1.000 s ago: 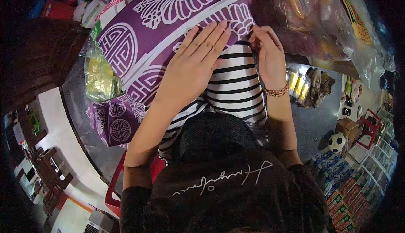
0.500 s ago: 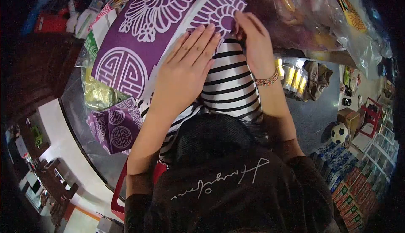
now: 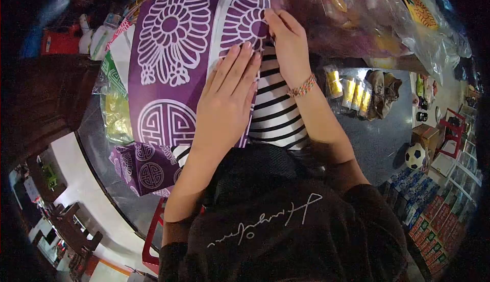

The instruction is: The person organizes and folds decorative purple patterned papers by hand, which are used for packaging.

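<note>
A large sheet of purple paper (image 3: 201, 62) with white flower and round emblem prints lies over my lap, on striped trousers (image 3: 278, 113). A pale crease runs down it, with a narrower printed panel on its right side. My left hand (image 3: 227, 95) lies flat on that panel, fingers stretched out. At the panel's upper right edge my right hand (image 3: 290, 44) pinches the paper between thumb and curled fingers. Left of my lap stands a folded purple piece (image 3: 145, 169) with the same print.
Clear plastic wrapping (image 3: 352, 21) covers purple material at upper right. Yellow packets (image 3: 356, 95) and brown shoes (image 3: 383, 95) lie on the grey floor. A football (image 3: 415, 156) and stacked boxes (image 3: 434, 220) are at right. A red stool (image 3: 152, 241) shows below left.
The purple sheet has turned more upright in view and shifted toward me. My right hand has moved left and slightly down along with the panel's edge; my left hand stays flat on it.
</note>
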